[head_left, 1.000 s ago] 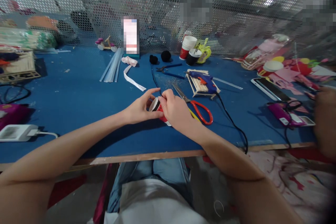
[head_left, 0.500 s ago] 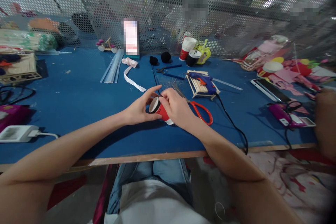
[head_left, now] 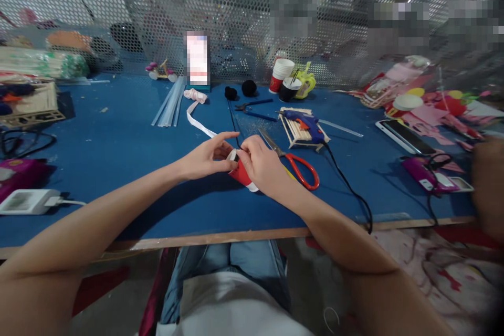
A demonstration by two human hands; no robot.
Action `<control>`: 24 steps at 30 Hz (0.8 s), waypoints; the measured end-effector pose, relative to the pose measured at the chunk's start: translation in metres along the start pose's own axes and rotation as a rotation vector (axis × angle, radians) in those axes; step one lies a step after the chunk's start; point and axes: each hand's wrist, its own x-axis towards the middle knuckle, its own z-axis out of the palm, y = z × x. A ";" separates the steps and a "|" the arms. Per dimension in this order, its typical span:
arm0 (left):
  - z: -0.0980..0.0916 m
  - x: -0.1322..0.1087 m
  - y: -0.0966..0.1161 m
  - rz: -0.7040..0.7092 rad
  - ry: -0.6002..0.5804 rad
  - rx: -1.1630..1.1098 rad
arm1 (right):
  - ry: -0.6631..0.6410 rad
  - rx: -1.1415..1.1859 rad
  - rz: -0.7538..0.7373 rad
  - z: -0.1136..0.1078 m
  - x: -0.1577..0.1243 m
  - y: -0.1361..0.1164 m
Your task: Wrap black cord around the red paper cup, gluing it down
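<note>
A red paper cup [head_left: 243, 176] lies tilted between my hands just above the blue table, its white mouth turned up and left. My left hand [head_left: 208, 159] has its thumb against the cup near the rim, with the index finger raised over the opening. Wrapped round the other side, my right hand [head_left: 263, 167] pinches near the rim with thumb and fingers. Black yarn [head_left: 233, 115] runs from a small black ball [head_left: 230, 93] to my fingers at the cup. How the yarn sits on the rim is partly hidden. Red-handled scissors [head_left: 302, 170] lie beside my right hand.
Pliers [head_left: 255, 107], a blue glue gun [head_left: 305, 122] on a stick rack, glue sticks [head_left: 170, 102] and white ribbon [head_left: 199, 125] lie beyond my hands. Stacked cups [head_left: 282, 69] and a phone [head_left: 197, 58] stand at the back. Another person's blurred arm [head_left: 488, 189] is at the right.
The cup has turned so less of its mouth shows. My left hand has shifted slightly up and its fingers have moved over the rim; my right hand still grips the cup.
</note>
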 end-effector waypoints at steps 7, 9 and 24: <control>-0.001 0.001 -0.005 0.041 0.003 0.064 | 0.029 0.100 -0.010 -0.001 0.001 0.001; 0.000 0.001 -0.005 0.061 -0.004 0.050 | 0.058 0.195 -0.013 -0.005 0.003 0.003; 0.007 -0.006 -0.002 0.177 -0.156 0.067 | -0.143 0.504 0.183 -0.023 0.094 -0.012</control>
